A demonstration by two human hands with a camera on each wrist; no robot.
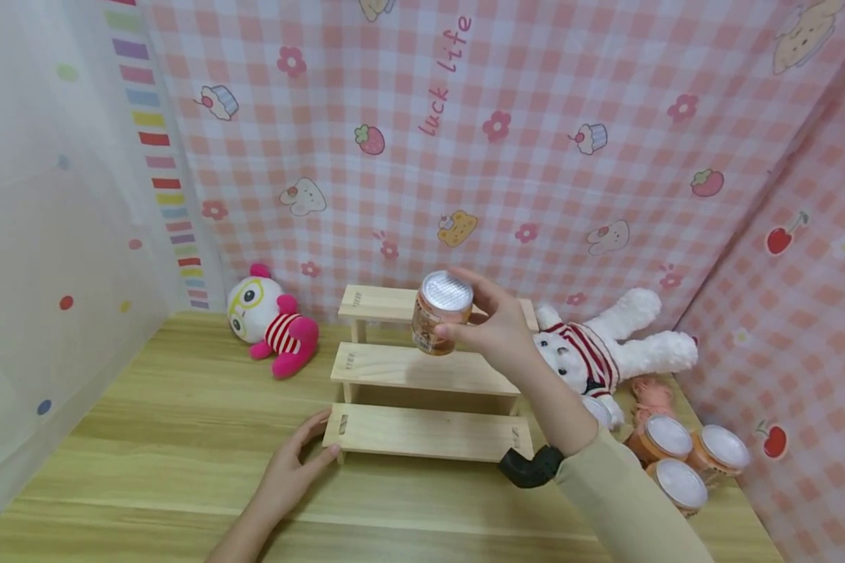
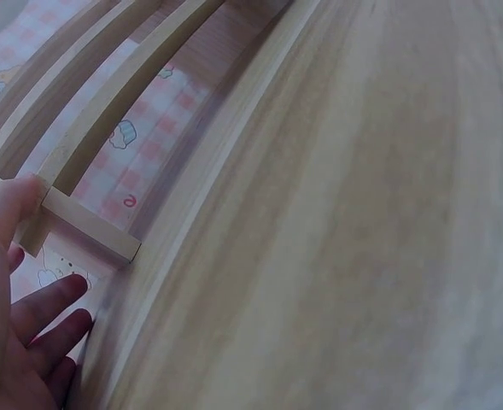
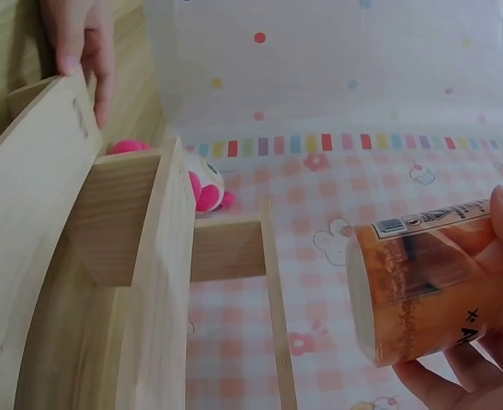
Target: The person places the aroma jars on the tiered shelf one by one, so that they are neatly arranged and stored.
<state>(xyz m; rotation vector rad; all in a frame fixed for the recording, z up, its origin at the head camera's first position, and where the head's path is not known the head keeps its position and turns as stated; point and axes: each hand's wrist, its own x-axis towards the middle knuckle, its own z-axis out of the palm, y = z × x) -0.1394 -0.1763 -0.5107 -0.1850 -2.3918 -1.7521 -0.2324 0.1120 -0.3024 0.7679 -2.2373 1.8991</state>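
Separately, hands gripping jar, touching shelf

Jar held aloft; three-tier rack standing.
Jar: orange-labelled, silvery top, roughly upright, gripped by right hand, 12 o'clock of rack centre in head view. Rack: pale wood, stepped; left hand touches its 8 o'clock end.

The wood-grain counter carries a three-tier wooden stand, its near left end touching the left hand. Beyond that hand sits a pink-and-white plush toy; right of the right hand lie a white plush toy, a pink bundle and lidded jars.
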